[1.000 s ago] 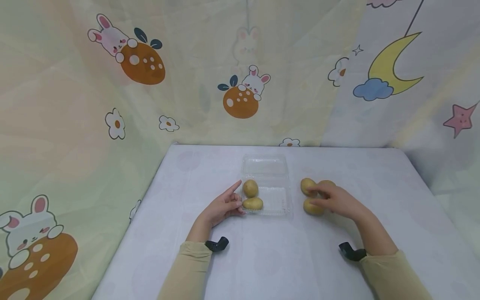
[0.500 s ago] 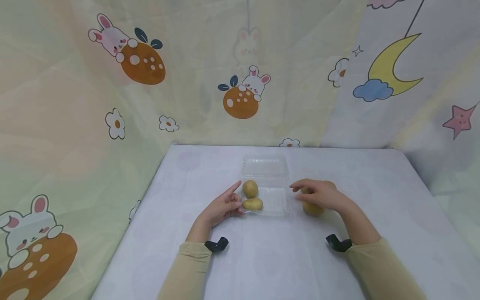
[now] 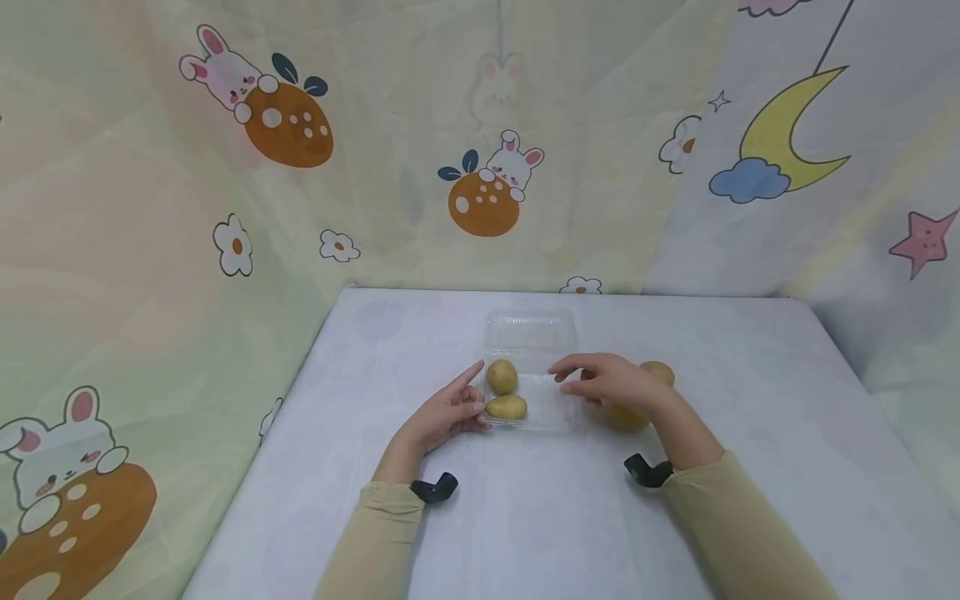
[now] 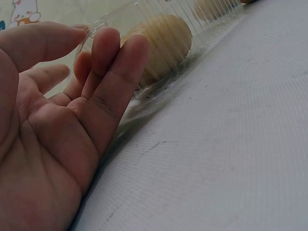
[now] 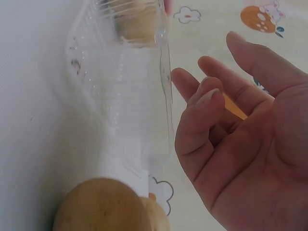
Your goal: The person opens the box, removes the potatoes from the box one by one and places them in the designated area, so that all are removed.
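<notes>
A clear plastic clamshell box [image 3: 551, 408] lies with its lid [image 3: 529, 331] folded back. Two potatoes, a rounder one [image 3: 502, 377] and a longer one [image 3: 507, 407], sit in its left half. My left hand [image 3: 448, 410] pinches the near left rim, index finger stretched along the side; the left wrist view shows a potato [image 4: 166, 45] behind the ribbed wall. Over the right rim hovers my right hand [image 3: 611, 383], fingers loosely bent, nothing held. Loose potatoes lie partly hidden under it, one at the back [image 3: 658, 372] and one nearer [image 3: 627, 417].
A white cloth [image 3: 525, 517] covers the table. Behind and beside it hang curtains [image 3: 390, 167] printed with rabbits, flowers and a moon. Dark camera mounts [image 3: 435, 488] sit at both wrists.
My right hand has moved left from above the loose potatoes to the box's right rim, uncovering the back potato. The left hand and the box have stayed put.
</notes>
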A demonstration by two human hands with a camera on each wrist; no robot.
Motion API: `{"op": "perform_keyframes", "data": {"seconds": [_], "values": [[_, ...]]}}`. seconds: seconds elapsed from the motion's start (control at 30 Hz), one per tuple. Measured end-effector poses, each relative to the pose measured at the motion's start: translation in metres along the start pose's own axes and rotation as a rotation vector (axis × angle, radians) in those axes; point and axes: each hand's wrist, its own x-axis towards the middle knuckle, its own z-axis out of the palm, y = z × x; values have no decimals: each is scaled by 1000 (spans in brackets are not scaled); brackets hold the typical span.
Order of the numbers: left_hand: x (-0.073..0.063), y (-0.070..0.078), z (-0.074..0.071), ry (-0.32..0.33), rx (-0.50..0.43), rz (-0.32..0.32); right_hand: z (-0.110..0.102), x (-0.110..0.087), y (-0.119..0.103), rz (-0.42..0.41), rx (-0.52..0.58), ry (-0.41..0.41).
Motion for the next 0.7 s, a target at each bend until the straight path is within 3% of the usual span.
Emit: {"op": "perform_keyframes", "data": {"seconds": [0.4, 0.7], "values": [[-1, 1, 1, 11, 1, -14, 3, 23, -16, -25, 21, -116], [0, 2, 2, 17, 13, -18, 7, 44, -17, -69, 6, -264]]}}
